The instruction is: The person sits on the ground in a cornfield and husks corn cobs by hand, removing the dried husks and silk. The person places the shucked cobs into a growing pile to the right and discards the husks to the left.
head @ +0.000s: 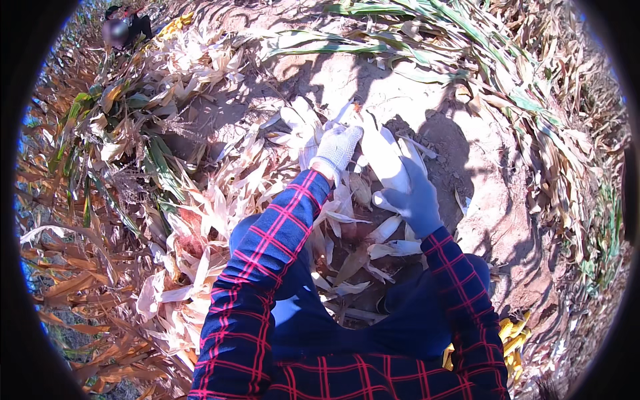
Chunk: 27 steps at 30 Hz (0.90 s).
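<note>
In front of me an ear of corn in its pale husk (381, 152) slants across the view, brightly sunlit. My right hand (413, 200), in a knitted work glove, is closed around the ear's lower part. My left hand (336, 145), gloved too, is closed near the ear's upper end, beside pale husk leaves; its fingertips are partly hidden, and what exactly it grips is washed out by glare. Another husk-covered piece (302, 122) lies just left of my left hand. Loose dry husks (350, 260) cover the ground between my legs.
A heap of husks (215, 215) lies left of me, with dry corn stalks (75, 280) beyond. Cut stalks with green leaves (475, 40) curve along the top and right. Husked yellow ears (512, 340) lie at lower right, more (176, 24) at upper left near another person (131, 27).
</note>
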Motion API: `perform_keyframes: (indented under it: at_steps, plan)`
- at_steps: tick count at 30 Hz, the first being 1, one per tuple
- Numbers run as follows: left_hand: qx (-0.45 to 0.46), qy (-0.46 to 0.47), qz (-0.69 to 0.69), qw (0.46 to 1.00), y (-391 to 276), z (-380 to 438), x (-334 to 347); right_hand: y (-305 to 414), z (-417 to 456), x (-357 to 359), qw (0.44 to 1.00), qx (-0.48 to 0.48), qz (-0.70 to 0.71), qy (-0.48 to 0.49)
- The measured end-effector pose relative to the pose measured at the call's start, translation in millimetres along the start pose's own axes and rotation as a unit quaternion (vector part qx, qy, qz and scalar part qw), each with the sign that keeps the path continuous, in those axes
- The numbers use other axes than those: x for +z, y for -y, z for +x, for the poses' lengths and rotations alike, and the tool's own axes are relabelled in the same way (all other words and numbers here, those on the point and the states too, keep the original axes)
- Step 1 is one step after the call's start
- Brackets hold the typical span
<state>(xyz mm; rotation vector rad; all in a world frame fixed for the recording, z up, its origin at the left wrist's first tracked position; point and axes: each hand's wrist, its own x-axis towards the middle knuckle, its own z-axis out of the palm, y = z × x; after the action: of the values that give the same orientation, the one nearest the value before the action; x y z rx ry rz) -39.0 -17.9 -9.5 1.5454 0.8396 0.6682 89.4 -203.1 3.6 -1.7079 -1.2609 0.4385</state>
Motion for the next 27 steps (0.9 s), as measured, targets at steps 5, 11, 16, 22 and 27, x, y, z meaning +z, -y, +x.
perform_keyframes:
  at_steps: [5,11,16,22,27]
  plan:
    - [0.186,0.036,0.239,0.952,18,7,-11,2,0,-10,0.999,-0.01,-0.019,0.032]
    - [0.179,-0.099,0.393,0.897,-3,-3,5,18,-1,4,0.995,-0.074,-0.061,-0.025]
    - [0.145,-0.13,0.293,0.936,15,10,10,6,4,14,0.998,-0.049,-0.021,-0.04]
    - [-0.126,-0.12,-0.449,0.877,-40,-20,40,-38,14,36,0.994,0.042,0.088,0.046]
    - [0.019,-0.13,-0.176,0.976,52,18,28,1,30,34,0.993,-0.016,0.048,-0.102]
